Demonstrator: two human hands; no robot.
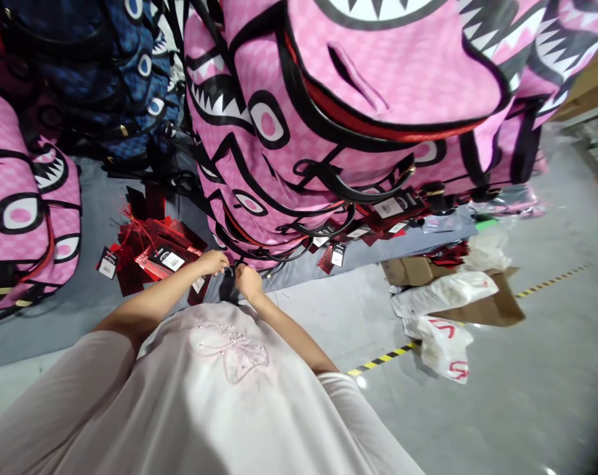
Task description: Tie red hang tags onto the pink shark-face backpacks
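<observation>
My left hand (214,262) and my right hand (249,282) are close together at the near lower edge of a pink backpack (247,227) with printed eyes and teeth. Both sets of fingers are closed in a pinch. What they grip is too small to make out; a dark strap or cord runs beside them. Left of my hands lies a pile of red hang tags (148,234) with red strings and white labels. One black tag (337,254) with a white label hangs from the stacked pink backpacks (418,66) on the right.
Blue backpacks (105,86) stand at the back left, and another pink backpack (29,198) sits at the left on the grey table (88,211). To the right on the floor are an opened cardboard box (499,300), white plastic bags (442,346) and yellow-black tape (385,358).
</observation>
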